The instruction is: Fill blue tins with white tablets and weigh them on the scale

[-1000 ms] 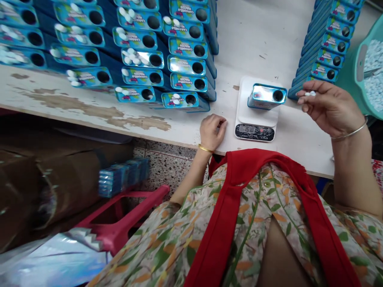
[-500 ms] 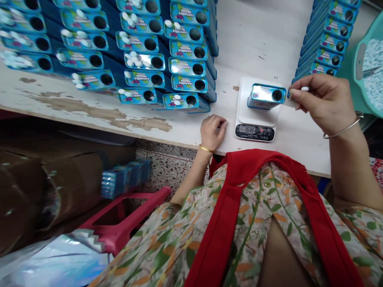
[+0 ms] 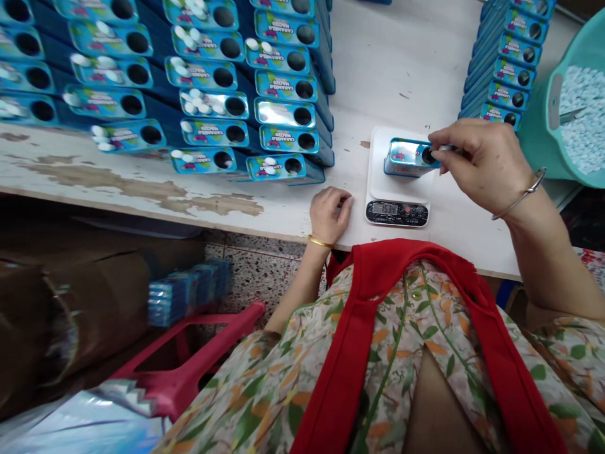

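A blue tin (image 3: pixel 406 165) with a round hole in its top stands on the white digital kitchen scale (image 3: pixel 378 186). My right hand (image 3: pixel 482 165) is over the tin's right end, thumb and fingers pinched at the hole around a small white candy (image 3: pixel 447 149), mostly covered by the fingers. Left of the scale, my left hand (image 3: pixel 329 215) rests at the table's front edge, fingers curled in, nothing visible in it. The scale's lit display (image 3: pixel 385 209) faces me.
Rows of blue tins (image 3: pixel 203 132) fill the table's left side, many with white candies lying on top. More tins (image 3: pixel 513 72) line the right. Beside them is a turquoise basket (image 3: pixel 551 120) of pale candies holding a metal utensil. A pink stool (image 3: pixel 189 366) stands below left.
My right hand has moved left with the candy, from beside the tin to its hole. My left hand stays at the table edge. The view has shifted slightly.
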Available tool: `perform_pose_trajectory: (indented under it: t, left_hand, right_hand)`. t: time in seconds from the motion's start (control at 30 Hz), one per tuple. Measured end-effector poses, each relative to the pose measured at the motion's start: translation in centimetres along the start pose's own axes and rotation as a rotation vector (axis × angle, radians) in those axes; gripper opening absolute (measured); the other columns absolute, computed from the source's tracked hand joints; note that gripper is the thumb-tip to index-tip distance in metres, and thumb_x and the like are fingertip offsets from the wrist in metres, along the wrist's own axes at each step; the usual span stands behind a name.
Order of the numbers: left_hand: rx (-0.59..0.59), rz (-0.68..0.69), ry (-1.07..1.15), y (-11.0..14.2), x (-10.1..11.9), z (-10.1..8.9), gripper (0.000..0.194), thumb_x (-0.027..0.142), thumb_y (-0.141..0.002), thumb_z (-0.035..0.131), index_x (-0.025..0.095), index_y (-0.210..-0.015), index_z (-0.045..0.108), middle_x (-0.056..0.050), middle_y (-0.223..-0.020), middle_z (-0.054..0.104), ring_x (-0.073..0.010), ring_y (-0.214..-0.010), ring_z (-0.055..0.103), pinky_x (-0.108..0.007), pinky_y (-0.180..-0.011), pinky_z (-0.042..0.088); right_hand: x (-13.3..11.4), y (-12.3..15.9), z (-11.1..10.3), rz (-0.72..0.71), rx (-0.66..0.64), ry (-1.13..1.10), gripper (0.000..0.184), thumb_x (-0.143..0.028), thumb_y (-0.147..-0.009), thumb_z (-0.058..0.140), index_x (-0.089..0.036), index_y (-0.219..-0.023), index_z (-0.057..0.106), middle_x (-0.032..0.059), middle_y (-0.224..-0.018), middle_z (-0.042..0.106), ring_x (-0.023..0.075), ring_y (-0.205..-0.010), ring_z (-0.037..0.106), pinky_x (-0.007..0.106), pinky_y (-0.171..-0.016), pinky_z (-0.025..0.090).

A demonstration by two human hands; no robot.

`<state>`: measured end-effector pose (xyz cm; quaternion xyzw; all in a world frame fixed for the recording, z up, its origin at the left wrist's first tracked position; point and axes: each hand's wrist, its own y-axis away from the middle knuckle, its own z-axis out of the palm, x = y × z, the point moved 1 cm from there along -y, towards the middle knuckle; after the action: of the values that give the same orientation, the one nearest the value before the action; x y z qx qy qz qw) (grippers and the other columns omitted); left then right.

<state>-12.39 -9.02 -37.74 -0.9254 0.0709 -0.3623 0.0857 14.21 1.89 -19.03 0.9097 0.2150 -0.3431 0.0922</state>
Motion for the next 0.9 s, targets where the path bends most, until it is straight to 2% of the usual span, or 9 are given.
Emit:
perform_pose_trajectory:
  t: [0.17,0.33,0.4,0.5,0.6,0.7,0.8,0.9]
  left_hand:
    - [0.024,0.017,-0.016,0.1,0.0,0.1,0.015,0.028,-0.097,0.054,0.023,-0.083,0.058,-0.003,-0.078,0.064,-0.0193,-0.072,0.056,-0.036,-0.071,0.041]
    - [0.020,0.009,-0.019,0.0,0.0,0.1,0.016,0.029,-0.098,0.054,0.022,-0.084,0.058,-0.004,-0.079,0.065,-0.0188,-0.072,0.056,-0.035,-0.071,0.042]
    - [0.006,-0.005,-0.021,0.0,0.0,0.0,0.016,0.029,-0.098,0.053,0.022,-0.084,0.058,-0.004,-0.079,0.064,-0.0189,-0.073,0.056,-0.035,-0.072,0.042]
    - [-0.011,-0.027,-0.016,-0.1,-0.1,0.0,0.016,0.030,-0.097,0.053,0.022,-0.084,0.058,-0.004,-0.079,0.064,-0.0191,-0.074,0.057,-0.035,-0.072,0.043]
    - [-0.003,-0.031,-0.002,0.0,0.0,0.1,0.016,0.030,-0.097,0.053,0.022,-0.084,0.058,-0.004,-0.079,0.064,-0.0188,-0.073,0.057,-0.035,-0.072,0.044]
    - [-0.002,-0.047,0.041,0.0,0.5,-0.3,0.018,0.035,-0.099,0.052,0.022,-0.089,0.059,-0.005,-0.083,0.066,-0.0178,-0.074,0.059,-0.034,-0.072,0.047]
    - [0.030,-0.028,0.087,-1.0,1.7,-1.4,0.026,0.046,-0.103,0.049,0.022,-0.105,0.060,-0.006,-0.091,0.067,-0.0179,-0.080,0.062,-0.033,-0.074,0.051]
    - [0.023,0.058,0.047,-3.4,3.7,-3.0,0.038,0.057,-0.104,0.045,0.024,-0.117,0.059,-0.009,-0.102,0.065,-0.0203,-0.091,0.064,-0.037,-0.082,0.053]
  right_hand:
    - [0.1,-0.1,0.2,0.015,0.011,-0.038,0.006,-0.022,-0.088,0.073,-0.024,-0.089,0.079,0.0045,-0.088,0.076,0.0259,-0.093,0.072,0.041,-0.088,0.057]
    - [-0.1,0.0,0.1,0.039,0.050,-0.087,0.004,-0.021,-0.086,0.076,-0.023,-0.085,0.079,0.0027,-0.077,0.072,0.0235,-0.086,0.072,0.038,-0.082,0.056]
    - [-0.3,0.2,-0.1,0.050,0.119,-0.164,0.005,-0.020,-0.088,0.074,-0.022,-0.087,0.079,0.0015,-0.072,0.070,0.0192,-0.075,0.070,0.035,-0.074,0.055]
    - [0.0,1.2,-0.4,0.105,0.257,-0.428,0.004,-0.024,-0.090,0.076,-0.021,-0.091,0.079,0.0006,-0.074,0.072,0.0119,-0.057,0.062,0.029,-0.055,0.047]
    - [1.9,3.4,0.0,0.243,0.322,-0.697,0.018,-0.036,-0.087,0.082,-0.021,-0.096,0.076,0.0003,-0.077,0.073,0.0076,-0.049,0.054,0.026,-0.042,0.033]
    - [5.3,6.9,2.0,0.489,0.295,-0.892,0.033,-0.048,-0.082,0.083,-0.020,-0.095,0.072,-0.0008,-0.074,0.068,0.0059,-0.048,0.049,0.022,-0.039,0.027]
    - [8.6,10.6,4.9,0.723,0.319,-1.059,0.037,-0.048,-0.074,0.088,-0.020,-0.091,0.071,-0.0007,-0.074,0.066,0.0065,-0.054,0.054,0.018,-0.041,0.036]
    - [10.5,13.3,7.1,0.838,0.357,-1.179,0.038,-0.042,-0.068,0.093,-0.019,-0.090,0.072,0.0004,-0.077,0.067,0.0071,-0.062,0.059,0.015,-0.048,0.046]
